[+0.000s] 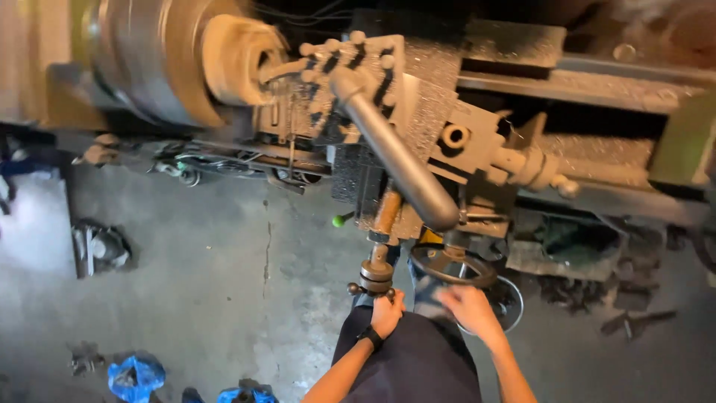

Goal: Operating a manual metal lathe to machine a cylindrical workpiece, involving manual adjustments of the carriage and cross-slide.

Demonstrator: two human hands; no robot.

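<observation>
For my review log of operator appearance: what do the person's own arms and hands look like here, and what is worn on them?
Both forearms are bare, with no sleeves in view and no gloves. The left hand has a dark band, like a watch or strap, around its wrist. The right hand is blurred; no band or ring can be made out on it.

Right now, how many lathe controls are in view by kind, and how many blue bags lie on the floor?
Handwheels: 1, the round one under the right hand
Small cross handles: 1, touched by the left hand
Long lever handles: 1
Green knobs: 1
Blue bags: 2
Total: 6
</observation>
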